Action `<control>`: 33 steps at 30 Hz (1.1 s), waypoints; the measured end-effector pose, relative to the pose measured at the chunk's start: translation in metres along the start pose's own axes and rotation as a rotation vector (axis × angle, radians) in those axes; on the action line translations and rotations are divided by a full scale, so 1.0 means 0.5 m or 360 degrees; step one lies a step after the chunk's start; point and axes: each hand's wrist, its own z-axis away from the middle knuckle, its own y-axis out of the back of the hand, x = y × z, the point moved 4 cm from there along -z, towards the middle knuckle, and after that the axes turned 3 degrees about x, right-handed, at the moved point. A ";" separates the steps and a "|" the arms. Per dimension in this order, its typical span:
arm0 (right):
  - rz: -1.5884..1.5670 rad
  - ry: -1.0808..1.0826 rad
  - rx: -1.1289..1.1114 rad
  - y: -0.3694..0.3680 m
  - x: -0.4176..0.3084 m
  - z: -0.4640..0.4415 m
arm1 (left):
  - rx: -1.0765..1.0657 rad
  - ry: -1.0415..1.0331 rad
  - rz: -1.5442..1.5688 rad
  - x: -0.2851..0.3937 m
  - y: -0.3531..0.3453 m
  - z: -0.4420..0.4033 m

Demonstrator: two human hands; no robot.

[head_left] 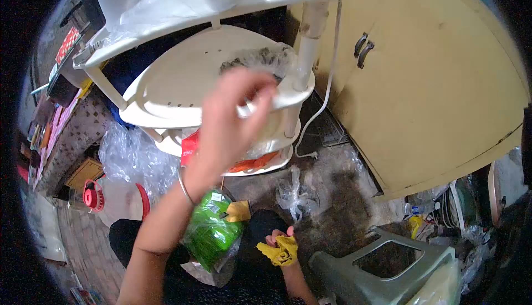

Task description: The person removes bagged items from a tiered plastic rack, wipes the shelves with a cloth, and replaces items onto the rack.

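My left hand [235,114], a bracelet on its wrist, is raised in front of the white plastic shelf rack [177,78]. Its fingers curl toward the thumb but are smeared by motion, so any grip is unclear. Just behind it, a clear plastic bag [282,58] with dark contents lies on the upper shelf. Low down by my knee, my right hand [275,238] is closed on a yellow cloth [281,251]. Between my legs rests a bright green pack [213,230] in clear plastic, with a tan-yellow piece [238,211] at its upper right.
A cream cabinet [438,83] stands at right, with a white cord [331,78] hanging beside the rack. A grey-green stool [377,274] is at lower right. At left are a clear jug with a red cap [93,196] and crumpled plastic [136,155]. Another plastic bag [296,197] lies on the floor.
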 end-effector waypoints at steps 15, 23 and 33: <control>0.0087 0.0023 -0.0031 0.030 -0.027 -0.009 | -0.0098 0.0876 0.0763 -0.234 0.071 -0.127; -0.0074 0.0000 0.0271 0.005 -0.027 -0.019 | -0.0060 0.1169 0.0700 -0.092 0.191 0.076; 0.0259 -0.0030 -0.0099 -0.006 -0.006 -0.007 | -0.1093 0.0551 0.0292 -0.155 -0.110 0.326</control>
